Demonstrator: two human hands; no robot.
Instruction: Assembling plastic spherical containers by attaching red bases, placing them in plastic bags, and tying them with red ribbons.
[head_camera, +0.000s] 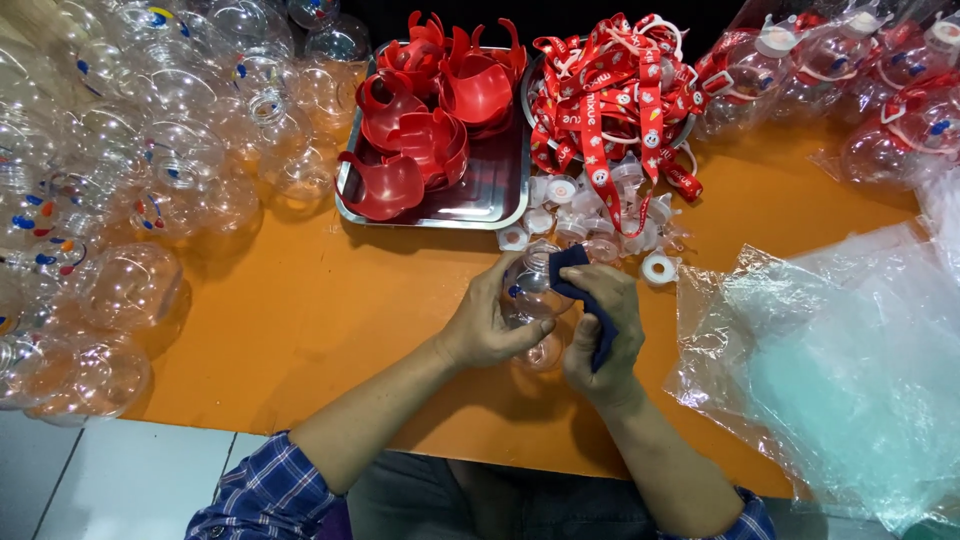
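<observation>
- Two hands meet over the orange table (330, 300): the left hand (488, 325) is wrapped round a clear round plastic bottle (528, 292), just in front of the steel tray (490, 200).
- The right hand (603, 335) is closed on a dark blue cloth (590, 300), pressed against the bottle's neck.
- The bottle looks light, thin-walled and slick (probably dents if squeezed); the round belly seems the safest hold, as the left hand has it.
- Its lower half is hidden behind the fingers, and its open mouth is hard to make out.
- Red handle pieces (420, 130) fill the tray; the heap of empty bottles (130, 150) is cut off at left.
</observation>
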